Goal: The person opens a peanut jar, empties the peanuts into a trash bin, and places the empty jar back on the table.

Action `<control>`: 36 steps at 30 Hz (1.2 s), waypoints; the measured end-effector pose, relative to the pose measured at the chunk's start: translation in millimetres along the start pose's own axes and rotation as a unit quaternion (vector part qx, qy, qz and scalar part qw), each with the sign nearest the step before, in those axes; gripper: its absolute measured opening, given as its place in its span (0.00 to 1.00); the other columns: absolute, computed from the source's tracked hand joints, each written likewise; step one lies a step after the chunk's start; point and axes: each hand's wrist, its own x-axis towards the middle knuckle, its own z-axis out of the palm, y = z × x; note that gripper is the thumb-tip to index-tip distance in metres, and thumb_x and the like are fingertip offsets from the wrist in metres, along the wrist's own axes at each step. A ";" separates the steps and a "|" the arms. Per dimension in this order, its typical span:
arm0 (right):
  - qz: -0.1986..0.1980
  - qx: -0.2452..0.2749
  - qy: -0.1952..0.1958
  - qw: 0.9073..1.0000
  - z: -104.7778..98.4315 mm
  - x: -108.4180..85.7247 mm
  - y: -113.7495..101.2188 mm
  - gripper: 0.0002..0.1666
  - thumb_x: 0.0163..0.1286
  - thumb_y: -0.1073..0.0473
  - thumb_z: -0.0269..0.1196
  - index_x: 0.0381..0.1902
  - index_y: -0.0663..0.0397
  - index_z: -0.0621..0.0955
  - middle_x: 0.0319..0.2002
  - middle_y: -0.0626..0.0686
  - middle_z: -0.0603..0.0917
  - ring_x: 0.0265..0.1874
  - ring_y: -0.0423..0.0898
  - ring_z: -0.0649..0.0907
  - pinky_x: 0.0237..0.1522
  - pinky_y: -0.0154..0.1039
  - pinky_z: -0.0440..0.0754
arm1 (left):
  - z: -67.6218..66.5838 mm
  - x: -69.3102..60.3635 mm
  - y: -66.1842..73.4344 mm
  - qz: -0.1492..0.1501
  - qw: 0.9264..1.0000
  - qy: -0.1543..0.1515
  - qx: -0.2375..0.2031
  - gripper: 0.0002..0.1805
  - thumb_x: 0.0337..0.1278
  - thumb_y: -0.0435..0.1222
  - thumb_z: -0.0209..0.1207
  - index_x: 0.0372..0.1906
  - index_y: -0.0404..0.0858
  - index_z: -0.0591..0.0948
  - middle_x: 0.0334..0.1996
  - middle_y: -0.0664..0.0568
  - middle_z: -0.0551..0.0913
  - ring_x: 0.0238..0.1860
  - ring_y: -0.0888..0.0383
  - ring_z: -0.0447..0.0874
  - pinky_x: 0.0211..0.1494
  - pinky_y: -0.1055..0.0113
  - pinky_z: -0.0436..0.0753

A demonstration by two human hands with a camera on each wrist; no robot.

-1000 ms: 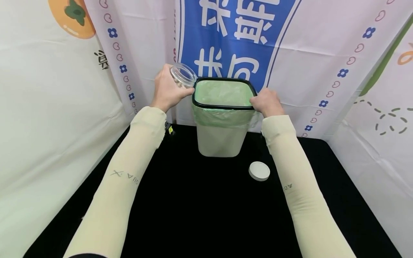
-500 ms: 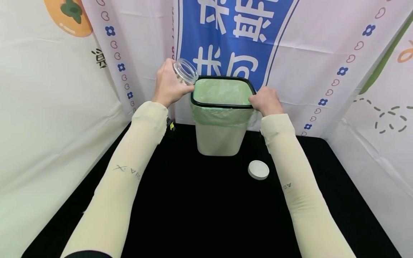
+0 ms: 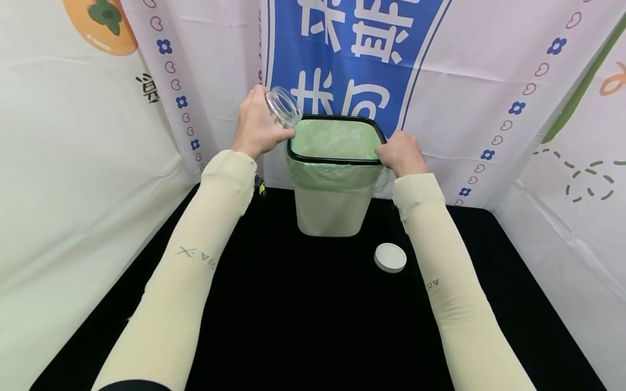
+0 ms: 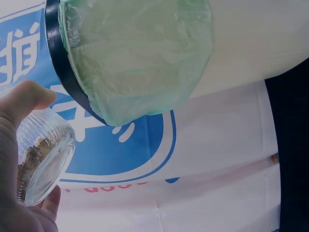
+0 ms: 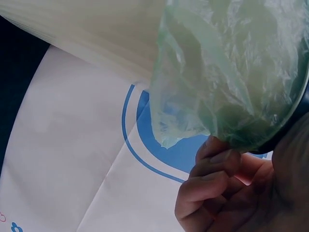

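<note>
glass jar [image 3: 285,107] is up off the table, just left of the bin's mouth at rim height. tilted, its round mouth leaning toward the bin. i can't tell if the glass touches the rim. left wrist cam gives me small brownish bits [image 4: 33,157] inside, lying near the thick base.

left hand [image 3: 258,124] has the jar: fingers wrapped round the side, thumb reaching across it toward the bin.

bin [image 3: 332,213] stands upright on the table, pale body, black rim [image 3: 337,161]. green liner [image 3: 337,177] covers the inside and folds over the rim, hanging down the outside like a loose skirt. right wrist cam shows it as thin, crinkled, see-through film.

right hand [image 3: 402,154] grips the rim at the bin's right side, thumb over the top edge. right wrist cam has its fingers curled just below the rim, up against the hanging film. i can't make out how much film is pinched.

white lid [image 3: 390,257] lies flat on the black table [image 3: 303,315], in front of the bin and to its right, near the right forearm, apart from everything else.

both arms are in cream sleeves [image 3: 188,271] with dark lettering. i get a dark bit with a yellow patch [image 3: 261,188] under the left cuff.

behind the bin hangs a pale cloth with a blue panel [image 3: 337,60] of white characters, bordered by hearts and blue flowers. an orange fruit print [image 3: 104,26] sits upper left.
</note>
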 end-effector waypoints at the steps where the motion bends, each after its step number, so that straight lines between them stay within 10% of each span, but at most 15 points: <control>1: -0.001 0.000 0.002 1.000 0.0 -0.1 0.1 0.11 0.72 0.54 0.50 0.33 0.54 0.73 0.42 0.62 0.77 0.38 0.57 0.78 0.36 0.45 0.77 | -0.2 -0.2 0.9 0.000 1.000 -0.003 0.003 0.45 0.41 0.39 0.77 0.67 0.32 0.70 0.61 0.41 0.79 0.62 0.46 0.77 0.72 0.58 0.79; 36: -0.003 -0.008 0.008 1.000 0.7 -1.7 -0.5 0.12 0.72 0.55 0.50 0.33 0.56 0.74 0.45 0.64 0.79 0.39 0.57 0.78 0.37 0.45 0.77 | -1.3 8.4 24.3 0.060 0.992 -0.062 0.089 0.47 0.41 0.35 0.79 0.68 0.31 0.68 0.66 0.38 0.74 0.67 0.41 0.70 0.77 0.51 0.74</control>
